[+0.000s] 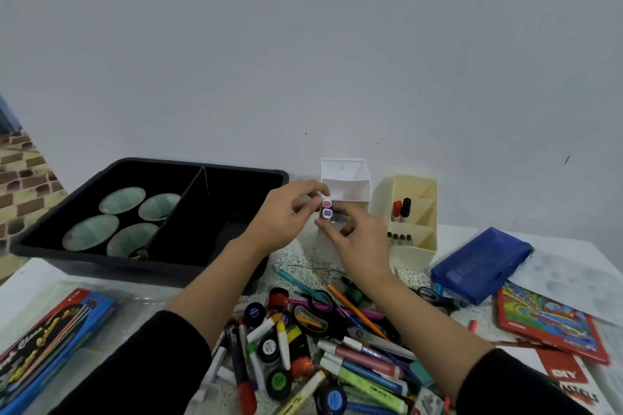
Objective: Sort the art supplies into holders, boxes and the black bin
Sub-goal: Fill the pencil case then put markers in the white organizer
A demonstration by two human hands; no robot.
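My left hand (283,216) and my right hand (357,239) meet above the table in front of a white tiered holder (345,180). Together they pinch a small bundle of markers (327,209) whose pink and purple caps face me. Left of the hands stands the black bin (101,178), split by a divider, with several pale green dishes (123,200) in its left half. A cream holder (413,222) with a red and a black marker stands to the right. A heap of markers, paint pots and scissors (320,347) lies near me.
A blue pencil case (482,263) lies right of the cream holder. A red pastel box (549,323) and a DIY pastels pack (569,377) sit at the right. A coloured pencil pack (43,340) in clear plastic lies at the near left. The wall is close behind.
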